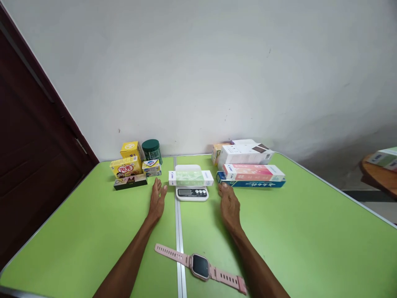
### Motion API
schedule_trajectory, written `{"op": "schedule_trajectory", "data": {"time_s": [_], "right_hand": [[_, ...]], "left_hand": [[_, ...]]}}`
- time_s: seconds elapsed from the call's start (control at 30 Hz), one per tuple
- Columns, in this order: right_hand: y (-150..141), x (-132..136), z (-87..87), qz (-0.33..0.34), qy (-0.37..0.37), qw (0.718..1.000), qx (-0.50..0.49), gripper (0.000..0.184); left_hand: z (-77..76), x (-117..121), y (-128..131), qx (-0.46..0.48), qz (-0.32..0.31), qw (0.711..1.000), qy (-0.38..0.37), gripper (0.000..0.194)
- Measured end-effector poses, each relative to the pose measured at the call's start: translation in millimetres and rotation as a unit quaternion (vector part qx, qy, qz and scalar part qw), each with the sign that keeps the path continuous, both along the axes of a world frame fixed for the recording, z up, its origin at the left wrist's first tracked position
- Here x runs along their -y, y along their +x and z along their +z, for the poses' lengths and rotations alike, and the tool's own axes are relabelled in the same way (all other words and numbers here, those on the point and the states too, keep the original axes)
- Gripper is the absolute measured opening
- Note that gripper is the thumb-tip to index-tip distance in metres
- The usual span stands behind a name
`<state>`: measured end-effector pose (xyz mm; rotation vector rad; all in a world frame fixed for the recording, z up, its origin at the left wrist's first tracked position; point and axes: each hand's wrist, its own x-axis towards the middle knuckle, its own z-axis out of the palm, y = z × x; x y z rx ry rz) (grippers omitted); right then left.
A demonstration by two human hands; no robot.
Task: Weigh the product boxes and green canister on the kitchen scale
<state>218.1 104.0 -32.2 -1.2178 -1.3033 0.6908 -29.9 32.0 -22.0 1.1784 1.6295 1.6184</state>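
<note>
A white digital kitchen scale [192, 197] stands near the table's middle seam, and a long green-and-white box [188, 178] lies across its platform. My left hand [157, 198] is just left of the scale, empty, with its thumb and fingers apart. On the other side, my right hand [230, 205] is held with its fingers pointing forward, close to the left end of a long blue box [257, 183]. Nothing shows in its grasp; some of its fingers are hidden behind the hand. A pink-and-white box [252, 172] rests on top of the blue one.
A pink smartwatch [200, 266] lies between my forearms. At the back left are yellow boxes [125, 167], a small box [151, 167], a black box [130, 181] and a green-lidded jar [151, 150]. White boxes [243, 154] stand back right, before the wall [198, 82].
</note>
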Motion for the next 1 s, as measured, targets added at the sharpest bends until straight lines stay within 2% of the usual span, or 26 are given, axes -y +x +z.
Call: {"op": "schedule_trajectory", "data": {"time_s": [0.1, 0.23, 0.4, 0.5, 0.63, 0.73, 0.83, 1.0], "right_hand": [[-1, 2, 5.3, 0.011, -0.031, 0.999, -0.02, 0.075], [-3, 7, 14.2, 0.02, -0.03, 0.999, -0.024, 0.08], [-9, 8, 21.6, 0.081, -0.05, 0.995, -0.032, 0.093], [-13, 12, 26.2, 0.08, -0.081, 0.993, -0.037, 0.102], [-25, 23, 43.2, 0.082, -0.068, 0.994, -0.017, 0.094], [-53, 33, 61.5, 0.118, -0.047, 0.992, -0.001, 0.093], [-102, 39, 71.9, 0.181, -0.046, 0.982, 0.007, 0.099], [-197, 44, 62.4, 0.287, -0.078, 0.955, -0.005, 0.103]], "left_hand": [[-0.1, 2, 0, -0.004, 0.002, 1.0, 0.0, 0.101], [-0.2, 6, 4, -0.059, -0.003, 0.998, -0.003, 0.098], [4.6, 5, 23, -0.141, -0.045, 0.989, -0.016, 0.093], [9.5, 5, 34, -0.142, -0.072, 0.987, -0.023, 0.093], [19.9, 14, 30, -0.114, -0.044, 0.993, -0.001, 0.093], [30.7, 31, 7, -0.111, 0.023, 0.993, 0.032, 0.091], [39.1, 51, -34, -0.124, 0.098, 0.986, 0.046, 0.09], [35.4, 71, -117, -0.135, 0.194, 0.971, 0.038, 0.088]]}}
